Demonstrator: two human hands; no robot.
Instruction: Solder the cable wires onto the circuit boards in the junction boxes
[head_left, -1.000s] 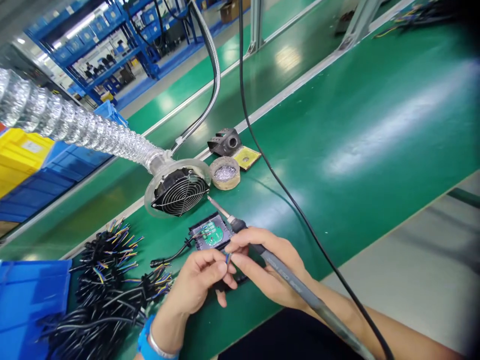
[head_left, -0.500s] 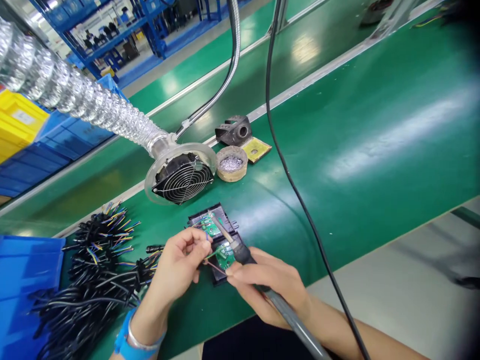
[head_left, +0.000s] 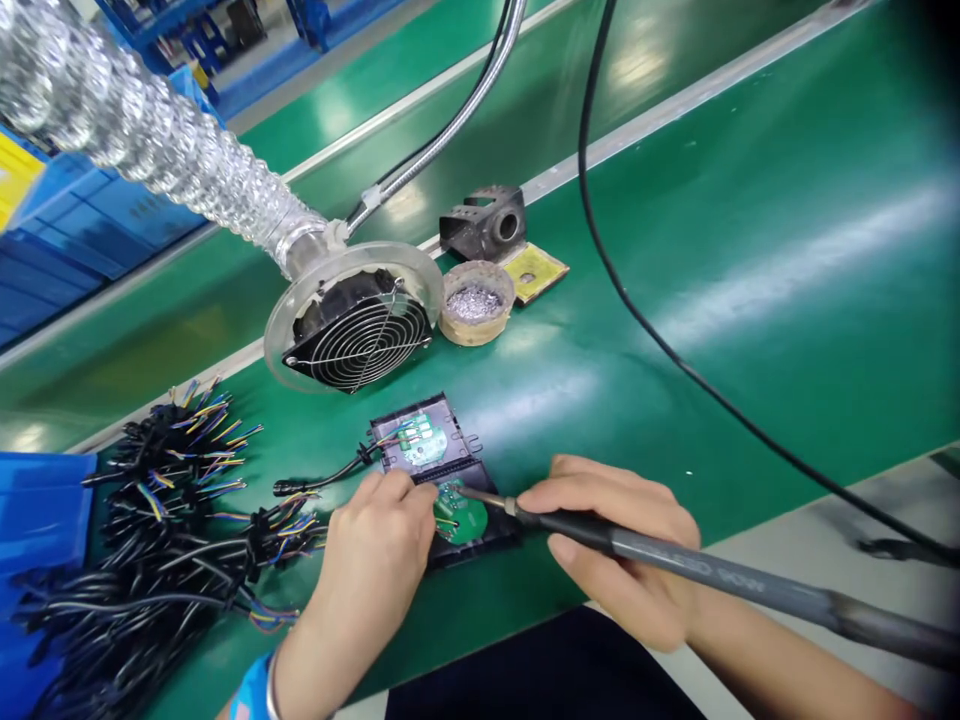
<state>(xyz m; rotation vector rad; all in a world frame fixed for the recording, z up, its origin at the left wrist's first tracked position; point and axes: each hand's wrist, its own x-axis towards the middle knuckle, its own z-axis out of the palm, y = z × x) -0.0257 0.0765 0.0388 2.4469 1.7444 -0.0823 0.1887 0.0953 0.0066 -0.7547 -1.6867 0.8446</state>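
My right hand (head_left: 630, 540) is closed round the grip of a soldering iron (head_left: 675, 565). The iron's tip touches, or nearly touches, a green circuit board (head_left: 469, 518) in the nearer black plastic housing (head_left: 491, 545). At that board's left edge my left hand (head_left: 382, 545) is pinched on thin wires (head_left: 448, 524), their ends over the board; its fingertips are partly hidden. Just behind lies another black housing (head_left: 382, 408) with its own circuit board (head_left: 421, 440). A black cable (head_left: 341, 470) runs left from it, its coloured wires reaching the board.
A pile of black cables (head_left: 172, 560) with bared coloured wires lies left, beside a blue bin (head_left: 45, 510). A fume extractor fan (head_left: 367, 340) hangs over the bench. Behind are a solder-filled round dish (head_left: 480, 325), a yellow sponge (head_left: 544, 272) and an iron holder (head_left: 484, 225).
The soldering iron has swung lower, its tip going from the farther board to the nearer one. My left hand has brought the wires down to the nearer board. The view has shifted slightly.
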